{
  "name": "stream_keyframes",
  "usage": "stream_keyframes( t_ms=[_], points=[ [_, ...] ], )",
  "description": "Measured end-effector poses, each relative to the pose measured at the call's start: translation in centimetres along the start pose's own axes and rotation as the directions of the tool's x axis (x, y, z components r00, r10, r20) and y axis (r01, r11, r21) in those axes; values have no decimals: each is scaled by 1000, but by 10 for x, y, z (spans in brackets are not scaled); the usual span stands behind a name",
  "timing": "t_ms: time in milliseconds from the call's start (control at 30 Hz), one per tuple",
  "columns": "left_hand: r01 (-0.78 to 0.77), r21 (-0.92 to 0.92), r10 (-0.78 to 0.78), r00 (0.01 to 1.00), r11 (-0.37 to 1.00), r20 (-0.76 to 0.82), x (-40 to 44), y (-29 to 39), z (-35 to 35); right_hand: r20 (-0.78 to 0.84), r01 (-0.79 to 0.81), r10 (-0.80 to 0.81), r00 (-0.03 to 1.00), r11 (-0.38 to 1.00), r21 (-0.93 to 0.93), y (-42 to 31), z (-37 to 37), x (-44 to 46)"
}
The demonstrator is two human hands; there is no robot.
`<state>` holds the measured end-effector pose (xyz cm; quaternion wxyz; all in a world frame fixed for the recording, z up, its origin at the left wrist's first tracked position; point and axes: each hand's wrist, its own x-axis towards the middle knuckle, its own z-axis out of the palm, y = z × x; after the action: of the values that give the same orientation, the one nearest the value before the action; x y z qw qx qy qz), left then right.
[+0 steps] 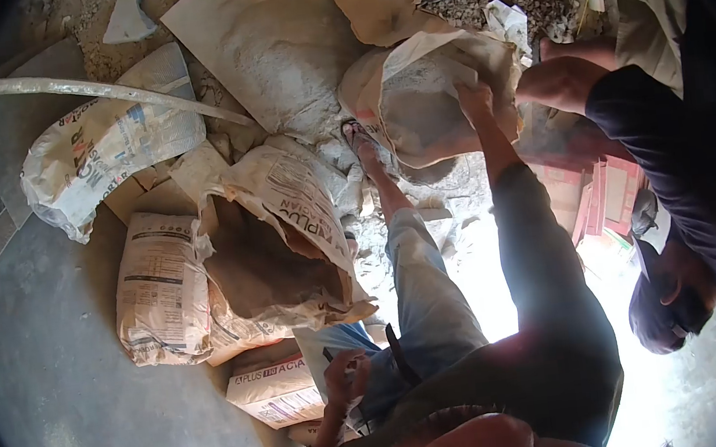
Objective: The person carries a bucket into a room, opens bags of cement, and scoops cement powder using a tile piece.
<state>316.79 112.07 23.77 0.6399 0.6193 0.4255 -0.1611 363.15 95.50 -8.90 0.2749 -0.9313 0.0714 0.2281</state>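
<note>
My right hand (pixel 475 101) reaches into the mouth of an open paper sack (pixel 362 90) that holds grey powder (pixel 427 114). Its fingers are closed near a pale edge inside the sack; what they grip is not clear. Close to my lap, my left hand (pixel 346 378) is curled in a loose fist, with nothing visible in it. Beside my leg lies a torn-open sack (pixel 302 196) with a dark, hollow-looking inside.
A co-worker (pixel 680 178) bends at the right, arms near the powder sack. A mortar bag (pixel 114 132) lies under a long pale pipe (pixel 109 88). Full sacks (pixel 160 286) stand at the left. A dusty board (pixel 267 44) and rubble (pixel 527 5) cover the far ground.
</note>
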Motion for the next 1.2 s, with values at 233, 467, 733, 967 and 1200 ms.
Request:
stream_keyframes(
  t_ms=[233, 467, 733, 967, 1200],
  points=[
    [182, 120, -149, 959, 976, -243, -8, -46, -12, 124, -221, 185, 975, 881, 419, 40, 48, -6],
    [249, 211, -160, 917, 945, -366, -9, -100, -22, 381, -396, 202, 902, 739, 545, 33, 46, -3],
    [248, 219, -104, 851, 944, -515, 20, -97, -43, 440, -528, 309, 843, 634, 566, 51, 53, -30],
    [272, 168, -148, 839, 947, -523, 22, -107, -48, 418, -479, 242, 876, 325, 816, 48, 38, -74],
    [330, 45, -243, 774, 943, -584, 25, -144, -53, 363, -395, 180, 914, 192, 899, 32, -2, -126]
  ],
)
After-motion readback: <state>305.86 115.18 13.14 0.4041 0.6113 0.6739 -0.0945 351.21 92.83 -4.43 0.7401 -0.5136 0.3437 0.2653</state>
